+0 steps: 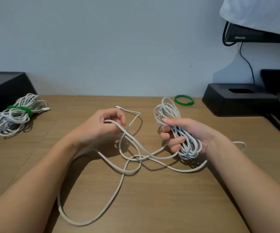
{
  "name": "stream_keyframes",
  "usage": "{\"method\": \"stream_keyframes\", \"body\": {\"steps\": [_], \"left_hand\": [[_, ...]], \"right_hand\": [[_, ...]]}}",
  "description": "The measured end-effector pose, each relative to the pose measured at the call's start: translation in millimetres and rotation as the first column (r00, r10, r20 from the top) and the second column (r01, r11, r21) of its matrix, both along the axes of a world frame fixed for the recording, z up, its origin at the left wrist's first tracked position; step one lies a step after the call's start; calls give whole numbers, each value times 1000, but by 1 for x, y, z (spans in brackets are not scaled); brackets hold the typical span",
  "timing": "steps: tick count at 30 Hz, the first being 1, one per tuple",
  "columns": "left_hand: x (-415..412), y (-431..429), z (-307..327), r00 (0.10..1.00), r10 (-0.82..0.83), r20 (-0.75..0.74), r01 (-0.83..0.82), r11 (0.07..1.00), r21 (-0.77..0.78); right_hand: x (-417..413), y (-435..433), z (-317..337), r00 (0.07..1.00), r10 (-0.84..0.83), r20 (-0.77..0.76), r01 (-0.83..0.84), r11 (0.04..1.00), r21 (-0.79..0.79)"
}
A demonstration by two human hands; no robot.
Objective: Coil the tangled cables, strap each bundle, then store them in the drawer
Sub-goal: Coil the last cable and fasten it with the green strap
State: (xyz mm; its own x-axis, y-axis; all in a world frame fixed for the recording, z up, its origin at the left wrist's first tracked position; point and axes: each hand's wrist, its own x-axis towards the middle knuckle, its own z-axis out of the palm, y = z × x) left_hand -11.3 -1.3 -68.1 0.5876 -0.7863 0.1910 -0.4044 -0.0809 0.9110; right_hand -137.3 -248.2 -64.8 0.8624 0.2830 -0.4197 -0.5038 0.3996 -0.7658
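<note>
Cable (119,185) is lying in loose crossing loops on the desk (152,212), waiting for winding. The left grip (100,125) is pinching one strand to feed it. The right grip (186,133) is clasping the coil (168,110), its long axis pointing away, slightly left. A strap (184,99) is waiting beyond.

Left hand (99,127) and right hand (198,130) are bare, with short plain nails on the fingers (176,141) and bare forearms (35,174) behind them.
</note>
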Motion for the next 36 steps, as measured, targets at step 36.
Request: {"method": "stream_keyframes", "body": {"steps": [36], "left_hand": [[-20,-27,2,893,273,358,-153,932,-328]], "right_hand": [[4,56,-5,990,108,87,-104,993,-50]]}}
